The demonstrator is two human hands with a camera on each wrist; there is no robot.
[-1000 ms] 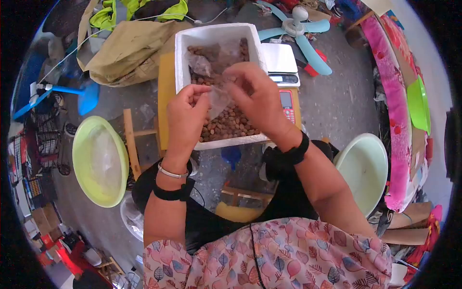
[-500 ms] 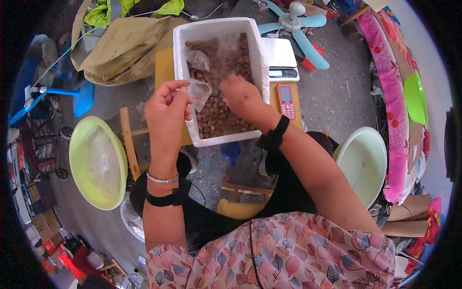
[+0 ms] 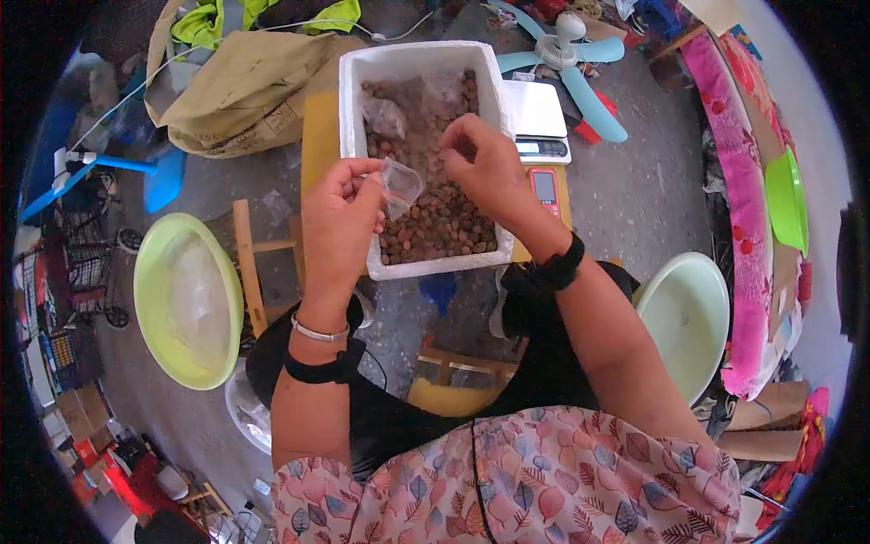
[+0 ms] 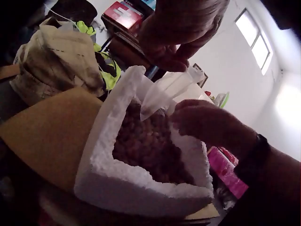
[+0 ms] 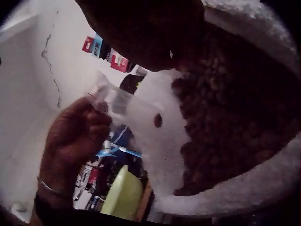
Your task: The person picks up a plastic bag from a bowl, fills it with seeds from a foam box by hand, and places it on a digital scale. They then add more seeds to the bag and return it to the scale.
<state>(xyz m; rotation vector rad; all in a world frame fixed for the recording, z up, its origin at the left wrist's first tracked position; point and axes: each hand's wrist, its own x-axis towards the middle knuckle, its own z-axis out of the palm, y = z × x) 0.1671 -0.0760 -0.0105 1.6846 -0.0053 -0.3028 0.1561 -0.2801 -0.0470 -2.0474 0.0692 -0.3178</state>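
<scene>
In the head view my left hand (image 3: 343, 204) pinches a small clear zip bag (image 3: 401, 186) by its edge, over the near left side of a white foam box (image 3: 509, 181). Small brown nut-like pieces (image 3: 435, 227) fill the box bottom. My right hand (image 3: 489, 168) hovers above them with fingers curled toward the thumb; I cannot tell what is inside its grip. The right wrist view shows one brown piece (image 5: 158, 120) against the white box wall, apart from the pile. A clear bag with pieces in it (image 3: 385, 118) lies in the box, another clear bag (image 3: 441, 86) behind.
Right of the box are a white digital scale (image 3: 539, 122) and a red phone (image 3: 544, 188) on a yellow-brown board (image 3: 317, 145). A blue-bladed fan (image 3: 557, 53) is behind. Basins stand at both sides, a yellow-green one (image 3: 149, 299) holding clear plastic and a pale one (image 3: 684, 317).
My right hand dipped into the brown pieces and has since risen above them. My left hand keeps the bag, which both hands were touching a second ago.
</scene>
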